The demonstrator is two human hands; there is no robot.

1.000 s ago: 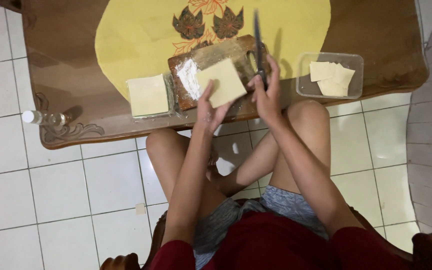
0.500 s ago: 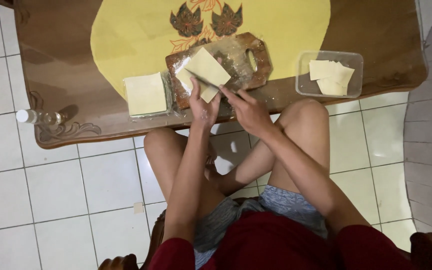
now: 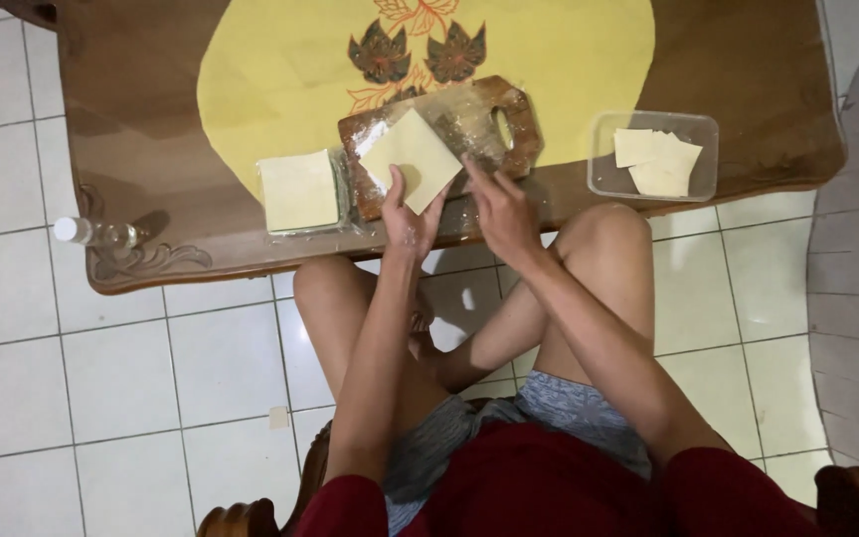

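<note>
A pale yellow square dough sheet [image 3: 412,159], thin and flat, is lying turned cornerwise on the floured wooden cutting board [image 3: 489,117]. The left hand [image 3: 408,217] is pinching its near corner between thumb and fingers, while the right hand [image 3: 502,209] is resting open on the board's near edge beside it. Left of the board a stack of sheets [image 3: 297,189] is sitting on the worktop [image 3: 131,129]; right of the board, a clear plastic container [image 3: 608,174] is holding more pieces.
</note>
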